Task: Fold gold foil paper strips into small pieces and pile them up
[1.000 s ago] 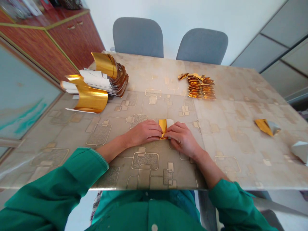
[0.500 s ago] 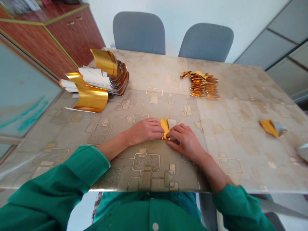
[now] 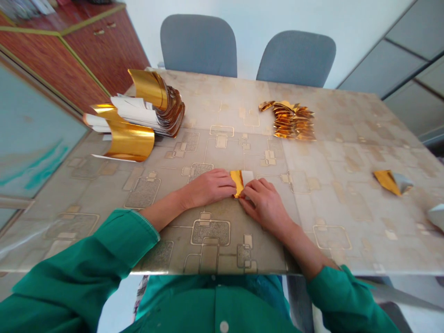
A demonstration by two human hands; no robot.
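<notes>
A small piece of gold foil paper (image 3: 237, 181), partly folded with its white side (image 3: 247, 177) showing on the right, lies on the table in front of me. My left hand (image 3: 217, 186) is on its left edge, fingers close together and holding it down. At the lower right of the paper, my right hand (image 3: 262, 198) pinches the edge between thumb and fingers. The fingertips of both hands hide part of the fold.
Curved gold sheets (image 3: 130, 138) and a thick stack of gold and white paper (image 3: 163, 108) sit at the left. Folded gold pieces (image 3: 289, 122) stand in rows at the back. One loose gold piece (image 3: 388, 181) lies right. Two grey chairs (image 3: 199, 46) are behind the patterned table (image 3: 215, 259).
My right fingers have shifted slightly along the lower edge of the gold foil paper. My left hand stays in place, and the view has tilted a little.
</notes>
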